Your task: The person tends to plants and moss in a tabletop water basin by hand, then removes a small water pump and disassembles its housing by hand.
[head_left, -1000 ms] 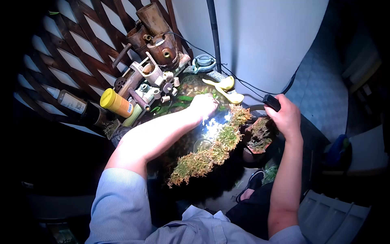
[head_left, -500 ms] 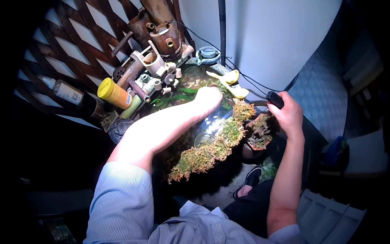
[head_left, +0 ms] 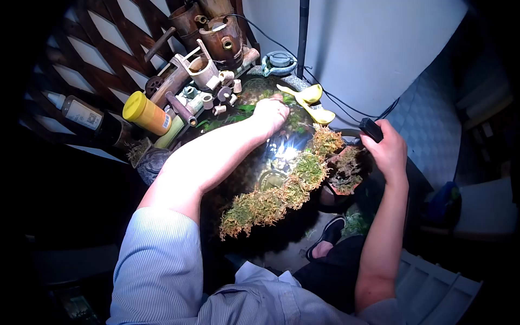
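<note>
My left hand [head_left: 271,115] is over the dark water of a basin [head_left: 246,189], near green leaves [head_left: 244,111]. Its fingers are curled together, and what they hold, if anything, is hidden. My right hand [head_left: 389,149] grips a small black object [head_left: 371,129] beyond the basin's right side, above a dark pot. Green and orange moss [head_left: 292,189] runs along the near right rim. Two yellow spoon-like things [head_left: 310,95] rest on the far right rim. Inside the moss edge a round clear dish [head_left: 272,180] shows beside a bright reflection.
Bamboo pieces [head_left: 203,70] and brown bamboo cups [head_left: 221,43] stand at the back left, beside a yellow jar [head_left: 145,112] and a bottle [head_left: 81,112]. A blue-green ceramic piece [head_left: 279,62] sits before a black pole [head_left: 303,38]. A mossy pot [head_left: 346,168] is right of the basin.
My left hand has moved slightly back and left over the water, and its knuckles show more clearly. My right hand still holds the black object. The view has shifted a little.
</note>
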The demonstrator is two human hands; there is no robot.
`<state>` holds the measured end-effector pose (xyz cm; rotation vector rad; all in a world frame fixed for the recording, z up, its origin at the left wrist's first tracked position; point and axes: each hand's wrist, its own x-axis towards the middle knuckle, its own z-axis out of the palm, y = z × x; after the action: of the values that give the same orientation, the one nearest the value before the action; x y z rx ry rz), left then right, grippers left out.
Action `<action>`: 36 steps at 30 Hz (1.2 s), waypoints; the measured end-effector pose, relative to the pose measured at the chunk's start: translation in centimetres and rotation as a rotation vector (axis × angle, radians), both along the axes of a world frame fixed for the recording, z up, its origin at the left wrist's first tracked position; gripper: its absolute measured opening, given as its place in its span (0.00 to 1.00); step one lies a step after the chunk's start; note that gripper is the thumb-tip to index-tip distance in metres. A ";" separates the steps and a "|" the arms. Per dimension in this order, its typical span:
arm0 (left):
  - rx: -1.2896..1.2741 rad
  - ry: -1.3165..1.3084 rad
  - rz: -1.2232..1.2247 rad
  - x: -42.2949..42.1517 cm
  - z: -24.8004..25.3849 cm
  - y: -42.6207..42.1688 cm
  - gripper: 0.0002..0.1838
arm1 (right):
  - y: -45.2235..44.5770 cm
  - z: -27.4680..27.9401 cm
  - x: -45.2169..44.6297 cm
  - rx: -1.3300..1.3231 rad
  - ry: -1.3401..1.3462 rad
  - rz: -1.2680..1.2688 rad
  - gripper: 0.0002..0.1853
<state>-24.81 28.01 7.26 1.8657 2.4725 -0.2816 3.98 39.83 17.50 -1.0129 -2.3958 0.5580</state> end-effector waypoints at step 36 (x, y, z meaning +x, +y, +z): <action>-0.034 -0.190 -0.199 4.0 10.4 -5.4 0.14 | -0.5 0.4 -0.6 0.033 -0.030 0.041 0.17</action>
<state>-20.78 22.64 17.68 2.0230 2.1522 -0.1428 3.36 39.33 17.85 -0.9664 -2.4490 0.5203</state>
